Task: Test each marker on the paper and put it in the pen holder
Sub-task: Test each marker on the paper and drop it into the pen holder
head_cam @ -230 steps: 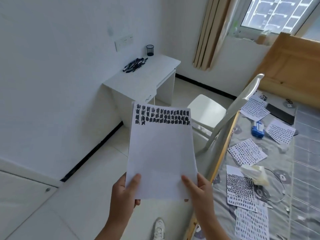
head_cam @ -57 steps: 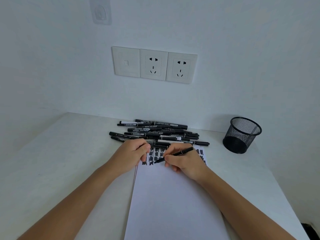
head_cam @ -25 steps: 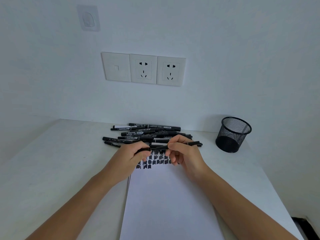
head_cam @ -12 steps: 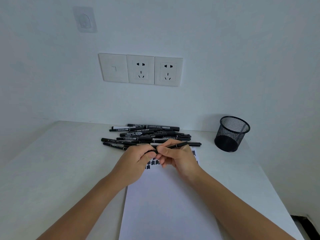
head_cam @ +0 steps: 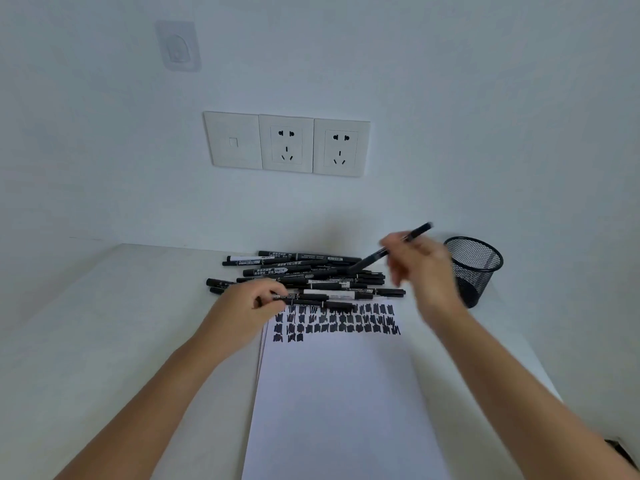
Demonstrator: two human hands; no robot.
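Observation:
A white sheet of paper point(head_cam: 343, 393) lies on the desk, with rows of black test scribbles across its top. Behind it sits a pile of black markers point(head_cam: 304, 275). My right hand point(head_cam: 420, 268), blurred by motion, grips one black marker point(head_cam: 391, 249) lifted above the pile, just left of the black mesh pen holder point(head_cam: 476, 271). My left hand point(head_cam: 247, 308) rests at the pile's near left edge, its fingers curled on another marker point(head_cam: 311, 298) lying there.
The white desk point(head_cam: 104, 341) stands against a white wall with a triple socket panel point(head_cam: 287, 143) and a stick-on hook point(head_cam: 177, 45). The desk's right edge runs close behind the pen holder.
The hands have parted. My right hand has swung up and right with the marker toward the pen holder. My left hand has moved to the pile's near edge and onto another marker.

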